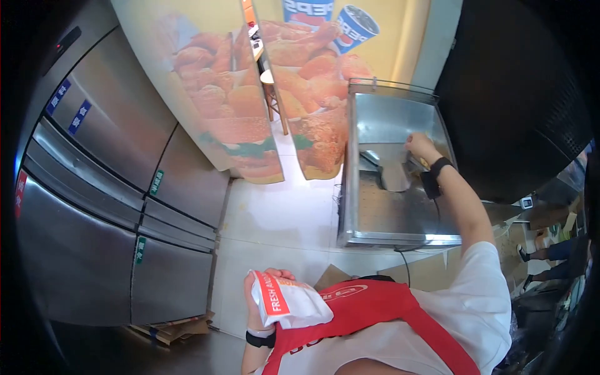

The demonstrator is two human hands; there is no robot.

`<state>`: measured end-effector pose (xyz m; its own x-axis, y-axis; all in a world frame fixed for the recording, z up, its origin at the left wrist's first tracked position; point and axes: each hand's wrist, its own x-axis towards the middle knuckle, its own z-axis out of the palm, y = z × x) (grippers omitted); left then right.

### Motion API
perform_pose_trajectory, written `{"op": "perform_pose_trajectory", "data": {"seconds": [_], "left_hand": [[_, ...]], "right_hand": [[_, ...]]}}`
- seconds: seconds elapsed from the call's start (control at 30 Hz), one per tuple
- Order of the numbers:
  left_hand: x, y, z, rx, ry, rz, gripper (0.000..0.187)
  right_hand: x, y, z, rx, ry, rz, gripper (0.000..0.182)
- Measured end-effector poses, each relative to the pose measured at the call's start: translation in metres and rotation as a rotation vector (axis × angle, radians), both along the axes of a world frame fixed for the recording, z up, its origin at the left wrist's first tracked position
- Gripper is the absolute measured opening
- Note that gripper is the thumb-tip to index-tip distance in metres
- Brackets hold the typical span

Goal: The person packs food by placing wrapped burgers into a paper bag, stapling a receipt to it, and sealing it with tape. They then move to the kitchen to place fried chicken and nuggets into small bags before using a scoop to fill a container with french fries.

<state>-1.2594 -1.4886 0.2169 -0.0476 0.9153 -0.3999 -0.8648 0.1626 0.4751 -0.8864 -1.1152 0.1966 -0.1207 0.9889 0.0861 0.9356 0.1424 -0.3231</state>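
Note:
My left hand is wrapped round a white paper bag with a red band of lettering, held against the red apron. At the upper right, my right hand is over a metal tray station, its fingers closed. What they hold, if anything, is too small to tell. Just left of and below that hand, a metal scoop lies in the tray, its mouth facing down the view. Dark bands are on both wrists.
Steel refrigerator doors with coloured labels line the left. Large food-picture panels stand ahead, with a narrow gap between them. Flattened cardboard lies below the refrigerator. A black cable hangs by the station. Another person's legs show at far right.

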Motion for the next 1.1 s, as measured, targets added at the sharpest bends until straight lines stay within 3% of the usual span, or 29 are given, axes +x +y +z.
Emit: {"op": "perform_pose_trajectory", "data": {"seconds": [0.07, 0.13, 0.17, 0.2, 0.27, 0.3, 0.37, 0.47, 0.6, 0.67, 0.73, 0.87, 1.0, 1.07, 1.1], "left_hand": [[-0.032, 0.005, -0.018, -0.021, 0.046, 0.006, 0.051], [-0.067, 0.009, -0.025, -0.012, 0.091, 0.073, 0.051], [-0.093, 0.014, -0.028, 0.015, -0.072, 0.031, 0.052], [-0.115, 0.017, -0.025, 0.022, -0.07, 0.03, 0.052], [-0.147, 0.019, -0.017, 0.002, -0.043, 0.102, 0.053], [-0.161, 0.019, -0.014, -0.008, 0.017, 0.153, 0.053], [-0.187, 0.021, -0.014, -0.036, -0.035, 0.17, 0.052], [-0.213, 0.03, -0.012, -0.07, -0.064, 0.192, 0.052], [-0.235, 0.056, -0.017, -0.058, -0.074, 0.23, 0.051], [-0.242, 0.076, -0.019, -0.068, -0.055, 0.213, 0.052], [-0.248, 0.102, -0.017, -0.062, -0.034, 0.207, 0.052], [-0.262, 0.176, -0.014, -0.063, -0.023, 0.108, 0.052], [-0.265, 0.278, -0.015, -0.036, -0.074, -0.072, 0.054], [-0.253, 0.331, -0.01, -0.095, 0.025, -0.222, 0.056], [-0.248, 0.356, -0.006, 0.023, 0.081, -0.302, 0.052]], "right_hand": [[-0.064, -0.026, 0.04, 0.032, 0.063, 0.05, 0.019], [-0.132, -0.057, 0.077, -0.119, 0.559, 0.278, 0.01], [-0.17, -0.082, 0.101, -0.226, 0.754, 0.356, 0.008], [-0.207, -0.108, 0.125, -0.338, 0.939, 0.437, 0.007], [-0.271, -0.147, 0.166, -0.594, 1.153, 0.515, 0.013], [-0.296, -0.153, 0.176, -0.598, 1.155, 0.515, 0.013], [-0.339, -0.159, 0.183, -0.805, 1.403, 0.735, 0.018], [-0.393, -0.136, 0.171, -0.778, 1.573, 0.827, 0.019], [-0.439, -0.074, 0.122, -0.671, 1.678, 0.513, 0.015], [-0.445, -0.035, 0.071, -0.765, 1.888, 0.378, 0.012], [-0.443, -0.008, 0.029, -0.772, 1.888, 0.167, 0.01], [-0.432, 0.044, -0.027, -0.75, 1.898, -0.023, 0.012], [-0.413, 0.119, -0.072, -0.643, 1.731, -0.048, 0.006], [-0.41, 0.145, -0.059, -0.573, 1.64, -0.103, 0.004], [-0.406, 0.158, -0.052, -0.515, 1.533, -0.161, 0.002]]}}
